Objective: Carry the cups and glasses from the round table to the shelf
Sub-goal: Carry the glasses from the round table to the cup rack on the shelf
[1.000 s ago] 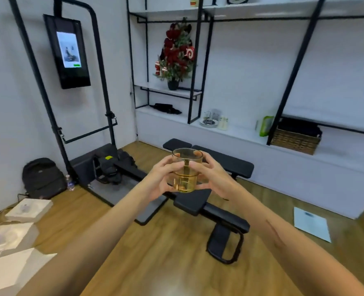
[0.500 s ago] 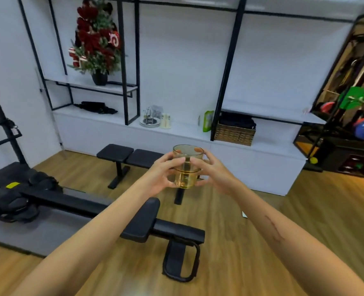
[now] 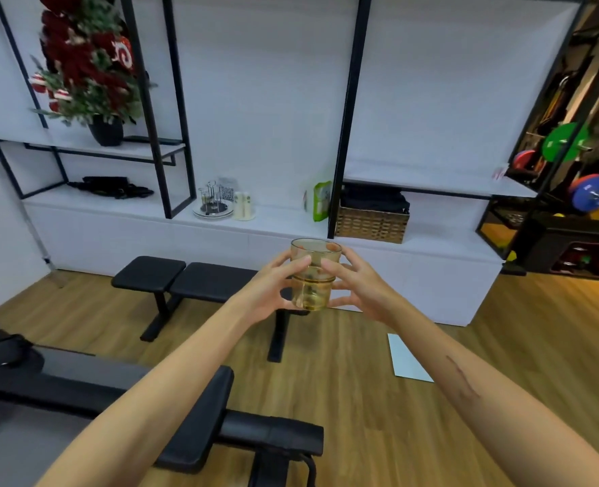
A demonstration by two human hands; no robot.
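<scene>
A clear amber-tinted drinking glass is held upright in mid-air between both hands, above the wooden plank floor and in front of the long white low shelf along the far wall. The left hand grips it from its side, fingers curled round the wall of the glass, thumb toward the rim. The right hand holds the other side, its fingers likewise curled against the glass (the lower ones spread a little under the base). The glass appears to be two nested tumblers, though this cannot be told for certain.

On the white shelf stands a round silver tray with small clear glasses, and just beside it a pair of pale cream cups. Further right on the same shelf are a green and white packet and a woven wicker basket holding dark cloth. Higher up, to the left, a red and green floral arrangement in a black pot sits on a raised shelf board.

Between the person and the shelf stands a black padded exercise seat on the floor; a second black padded frame lies nearer, under the left forearm. A pale blue sheet lies flat on the floor.
</scene>
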